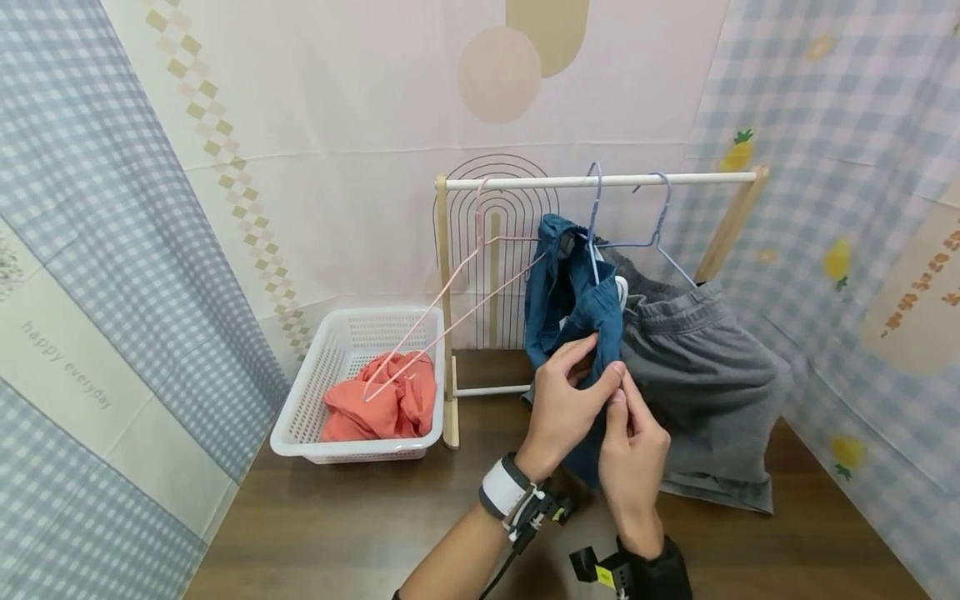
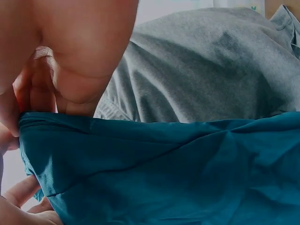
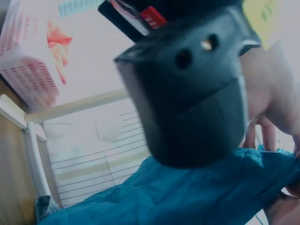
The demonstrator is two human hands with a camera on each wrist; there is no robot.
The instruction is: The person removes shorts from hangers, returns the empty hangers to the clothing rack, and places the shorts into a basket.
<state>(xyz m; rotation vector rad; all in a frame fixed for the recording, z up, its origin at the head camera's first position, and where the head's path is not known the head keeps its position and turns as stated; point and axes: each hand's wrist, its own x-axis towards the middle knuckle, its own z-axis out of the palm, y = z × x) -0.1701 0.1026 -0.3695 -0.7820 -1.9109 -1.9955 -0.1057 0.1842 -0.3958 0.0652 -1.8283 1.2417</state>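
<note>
Blue shorts (image 1: 573,312) hang folded inward on a blue hanger (image 1: 596,212) from the rack, the waist opening facing up. My left hand (image 1: 570,404) grips the waist edge with thumb and fingers. Close beside it, my right hand (image 1: 633,450) pinches the same edge, the fingertips of both hands nearly meeting. A white loop (image 1: 622,292) shows at the waistband. In the left wrist view the blue cloth (image 2: 164,168) stretches out from the hands. Grey shorts (image 1: 697,375) hang right behind on another blue hanger (image 1: 662,212).
A white rack bar (image 1: 517,182) on wooden posts spans the back. From it a pink hanger (image 1: 480,242) slants left, over a white basket (image 1: 300,417) with coral-coloured cloth (image 1: 382,400) in it. The brown table (image 1: 337,525) lies below; patterned curtains stand around.
</note>
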